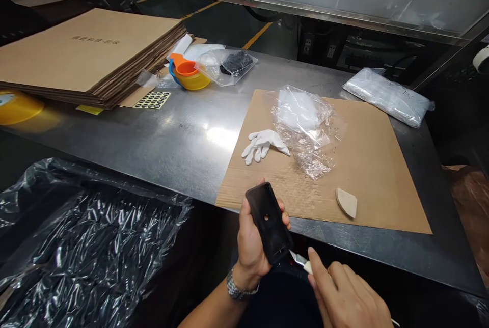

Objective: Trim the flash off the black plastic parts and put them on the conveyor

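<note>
My left hand (pixel 252 246) is wrapped round a black plastic case (pixel 266 223), a long shallow shell with a small hole near its middle. It is tilted with its hollow side towards me, in front of the table's edge. My right hand (pixel 342 292) grips a craft knife (pixel 301 260) by its pale handle. The blade's tip is at the lower right corner of the case; whether it touches the plastic I cannot tell. Beyond my hands, a white glove (pixel 264 145) and a beige wedge-shaped pad (pixel 347 202) lie on a cardboard sheet (pixel 376 165).
Crumpled clear plastic bags (pixel 305 119) lie on the cardboard. A stack of flat cartons (pixel 91 53), orange and yellow tape rolls (pixel 191 76), a sticker sheet (pixel 153 100) and a wrapped package (pixel 389 96) sit on the metal table (pixel 183 149). Black plastic sheeting (pixel 91 246) is at lower left.
</note>
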Tool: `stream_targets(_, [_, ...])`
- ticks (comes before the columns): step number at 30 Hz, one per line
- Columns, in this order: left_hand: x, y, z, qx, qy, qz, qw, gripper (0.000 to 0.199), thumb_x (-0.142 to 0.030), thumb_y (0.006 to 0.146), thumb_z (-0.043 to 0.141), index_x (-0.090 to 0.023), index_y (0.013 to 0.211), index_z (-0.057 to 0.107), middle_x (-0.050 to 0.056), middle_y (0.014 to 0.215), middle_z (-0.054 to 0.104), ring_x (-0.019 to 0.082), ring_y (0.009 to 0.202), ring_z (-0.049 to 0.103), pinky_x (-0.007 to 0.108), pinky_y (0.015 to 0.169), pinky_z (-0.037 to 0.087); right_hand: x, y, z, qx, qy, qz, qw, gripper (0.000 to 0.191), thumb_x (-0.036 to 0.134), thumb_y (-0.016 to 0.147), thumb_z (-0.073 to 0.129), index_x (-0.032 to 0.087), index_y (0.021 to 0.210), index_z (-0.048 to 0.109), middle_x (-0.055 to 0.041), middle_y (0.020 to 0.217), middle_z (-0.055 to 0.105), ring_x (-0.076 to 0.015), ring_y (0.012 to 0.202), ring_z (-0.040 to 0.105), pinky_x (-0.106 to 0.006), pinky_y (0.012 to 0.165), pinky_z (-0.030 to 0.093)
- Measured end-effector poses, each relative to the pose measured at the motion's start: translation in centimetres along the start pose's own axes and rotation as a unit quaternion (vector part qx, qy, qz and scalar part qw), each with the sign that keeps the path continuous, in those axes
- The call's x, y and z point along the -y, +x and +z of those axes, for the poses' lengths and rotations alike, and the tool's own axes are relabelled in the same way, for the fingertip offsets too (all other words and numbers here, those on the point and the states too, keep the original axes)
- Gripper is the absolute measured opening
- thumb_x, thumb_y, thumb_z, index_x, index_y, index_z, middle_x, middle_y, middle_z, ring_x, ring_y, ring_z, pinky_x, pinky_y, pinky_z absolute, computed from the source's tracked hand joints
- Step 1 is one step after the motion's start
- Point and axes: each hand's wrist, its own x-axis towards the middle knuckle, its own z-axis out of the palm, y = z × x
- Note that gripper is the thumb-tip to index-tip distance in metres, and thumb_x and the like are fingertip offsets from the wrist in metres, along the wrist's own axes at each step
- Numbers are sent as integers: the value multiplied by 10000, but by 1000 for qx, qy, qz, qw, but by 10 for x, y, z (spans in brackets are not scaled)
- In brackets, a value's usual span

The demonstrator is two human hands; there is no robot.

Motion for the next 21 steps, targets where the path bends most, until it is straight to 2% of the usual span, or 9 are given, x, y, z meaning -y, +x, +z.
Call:
stream_targets(12, [3, -1, -3, 19, 12, 9, 1000, 494, -492, 899, 316, -287, 1348, 329, 28, 750, 581, 148, 564, 561, 267, 538, 480, -3, -3, -2, 35, 9, -3, 999, 303, 232, 945, 386, 125, 1135, 597, 36, 567, 479, -67, 446, 488, -221, 431, 316])
stream_targets(21, [3, -1, -4, 10, 23, -21, 999, 489, -507, 896, 326, -312, 1344, 340, 22, 758, 579, 138, 569, 564, 248, 529, 480, -5, -4, 0, 30, -11, -3, 999, 296, 222, 939, 396, 123, 1143, 587, 34, 560, 483, -79, 447, 487, -238, 455, 313])
